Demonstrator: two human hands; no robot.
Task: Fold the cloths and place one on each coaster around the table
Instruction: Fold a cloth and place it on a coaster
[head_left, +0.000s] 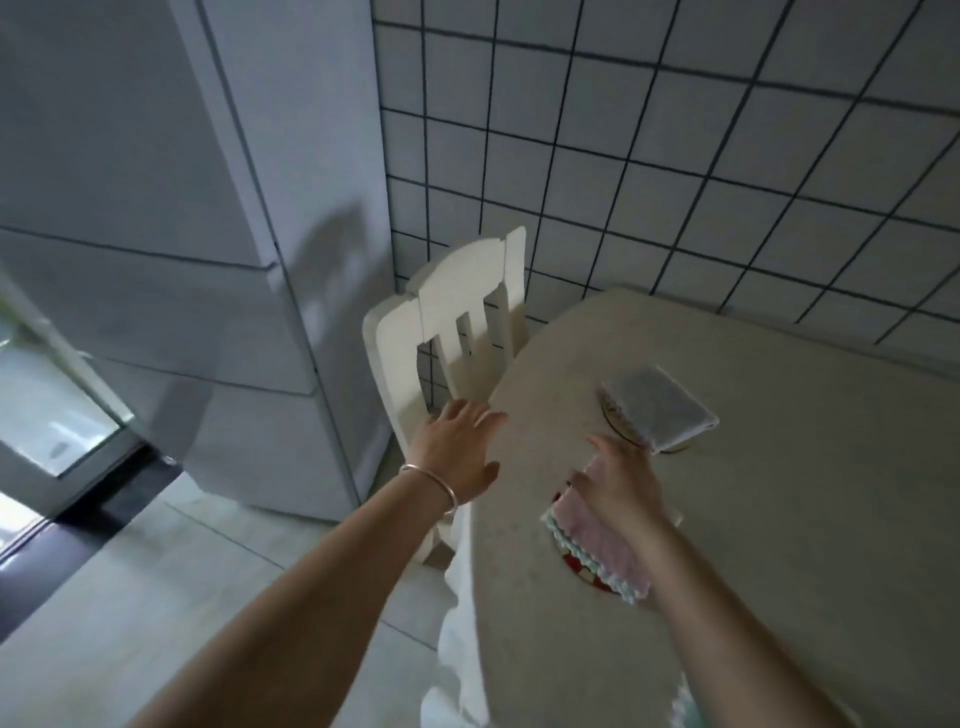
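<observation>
L hand: open, fingers straight, at desk edge nr chair.
R hand: open, flat on pink cloth, over red coaster.
Grey cloth: folded, lay on 2nd coaster.

Dim, cool indoor light; soft, slightly blurred wide-angle frame.
Daylight enters near left by the glass door. Chair casts a shadow on the fridge. Wall tile lines bend toward the edges.

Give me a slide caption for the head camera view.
Right hand lays a folded pink cloth on a coaster beside a coaster-topped grey cloth.
</observation>
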